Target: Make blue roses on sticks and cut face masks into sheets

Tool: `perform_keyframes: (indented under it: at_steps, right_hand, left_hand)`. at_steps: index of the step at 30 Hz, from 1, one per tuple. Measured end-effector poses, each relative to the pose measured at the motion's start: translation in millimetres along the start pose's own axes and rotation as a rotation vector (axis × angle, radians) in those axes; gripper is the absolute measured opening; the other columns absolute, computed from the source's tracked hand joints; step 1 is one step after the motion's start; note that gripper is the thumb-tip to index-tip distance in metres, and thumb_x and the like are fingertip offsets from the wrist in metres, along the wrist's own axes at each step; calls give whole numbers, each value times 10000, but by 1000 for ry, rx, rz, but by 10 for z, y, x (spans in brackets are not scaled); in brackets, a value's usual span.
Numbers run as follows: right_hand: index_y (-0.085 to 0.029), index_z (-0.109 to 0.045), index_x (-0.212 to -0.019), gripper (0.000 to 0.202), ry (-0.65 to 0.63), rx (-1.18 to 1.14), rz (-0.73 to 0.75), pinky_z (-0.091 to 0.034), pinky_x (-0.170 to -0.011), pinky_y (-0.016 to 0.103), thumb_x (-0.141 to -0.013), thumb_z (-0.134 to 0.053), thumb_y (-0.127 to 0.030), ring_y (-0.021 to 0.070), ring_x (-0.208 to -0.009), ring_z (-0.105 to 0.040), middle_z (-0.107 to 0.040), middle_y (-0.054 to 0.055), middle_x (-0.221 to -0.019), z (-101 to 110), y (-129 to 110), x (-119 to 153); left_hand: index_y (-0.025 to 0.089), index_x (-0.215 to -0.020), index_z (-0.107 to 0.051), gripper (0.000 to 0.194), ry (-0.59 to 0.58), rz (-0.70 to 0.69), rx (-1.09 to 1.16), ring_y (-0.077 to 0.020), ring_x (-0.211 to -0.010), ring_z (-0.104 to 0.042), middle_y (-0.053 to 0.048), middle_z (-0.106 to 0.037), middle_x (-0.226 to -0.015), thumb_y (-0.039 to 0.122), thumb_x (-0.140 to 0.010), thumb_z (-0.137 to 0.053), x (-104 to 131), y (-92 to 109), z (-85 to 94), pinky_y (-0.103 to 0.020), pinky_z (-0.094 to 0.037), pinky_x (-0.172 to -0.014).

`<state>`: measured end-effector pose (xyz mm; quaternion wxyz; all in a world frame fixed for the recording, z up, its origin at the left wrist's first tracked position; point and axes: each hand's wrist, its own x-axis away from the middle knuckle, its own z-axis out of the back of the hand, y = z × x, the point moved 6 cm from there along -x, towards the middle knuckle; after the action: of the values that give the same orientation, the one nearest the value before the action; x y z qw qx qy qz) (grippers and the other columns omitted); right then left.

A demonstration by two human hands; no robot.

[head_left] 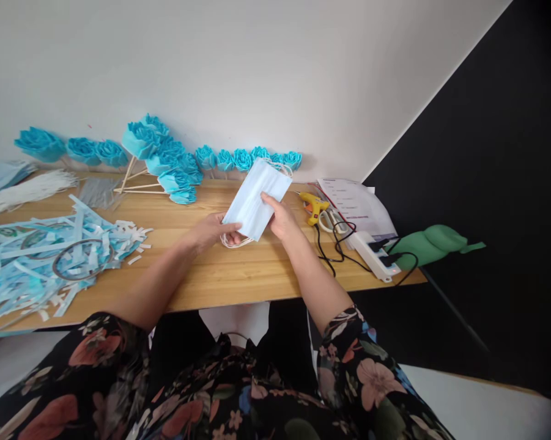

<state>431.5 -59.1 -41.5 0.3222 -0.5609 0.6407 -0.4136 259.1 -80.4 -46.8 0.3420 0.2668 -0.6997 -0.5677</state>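
Note:
A pale blue face mask (257,198), possibly more than one in a stack, is held tilted above the wooden table (257,281). White ear loops stick out at its upper right and lower left ends. My left hand (215,231) grips the lower left end, thumb on top and fingers beneath. On the right edge, my right hand (279,217) pinches the mask with its thumb across the front; its other fingers are mostly hidden behind.
Blue paper-like flowers (142,140) line the wall. Blue and white scraps (77,244) with a metal ring lie left, near white strands (32,189). At right are a yellow glue gun (314,206), scissors (334,222), papers (358,205), a power strip (373,256) and a green bag (433,244).

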Motion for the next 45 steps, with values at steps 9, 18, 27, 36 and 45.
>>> perform_keyframes:
  at_steps: [9, 18, 27, 36, 45]
  right_hand:
    - [-188, -678, -997, 308, 216, -216, 46, -596, -942, 362, -708, -768, -243, 214, -1043, -706, -778, 25, -979, 192, -157, -89]
    - [-199, -669, -983, 218, 232, -313, 65, -552, -1035, 351, -772, -722, -185, 182, -1087, -701, -778, 7, -968, 242, -195, -101]
    - [-210, -668, -1004, 265, 156, -171, 175, -556, -1028, 413, -752, -732, -255, 207, -1112, -694, -759, 27, -1079, 252, -222, -155]
    - [-190, -704, -875, 164, 121, -110, 359, -548, -994, 380, -716, -738, -202, 206, -1082, -689, -733, 87, -1123, 166, -405, -47]
    - [-284, -722, -927, 366, -76, 47, 585, -421, -1146, 494, -589, -817, -389, 246, -1135, -671, -715, 10, -1176, -42, -642, 190]
  left_hand:
    - [125, -757, -687, 373, 109, -181, 223, -145, -664, -632, -42, -676, -666, 451, -685, -853, -47, 62, 101, -288, -492, -713]
    - [138, -796, -704, 313, 99, -201, 350, -128, -542, -553, 29, -521, -485, 405, -709, -842, -66, 72, 142, -265, -446, -627]
    - [130, -800, -721, 388, 96, -188, 272, -111, -486, -499, 56, -422, -410, 496, -721, -824, -95, 50, 110, -261, -424, -598]
    - [131, -957, -716, 526, 23, -151, 299, -175, -629, -645, 28, -510, -472, 639, -855, -626, -94, 54, 71, -328, -494, -786]
    - [126, -1188, -653, 547, 226, -183, 334, -233, -1044, -656, -150, -705, -1148, 585, -950, -475, -130, 41, 246, -391, -447, -1006]
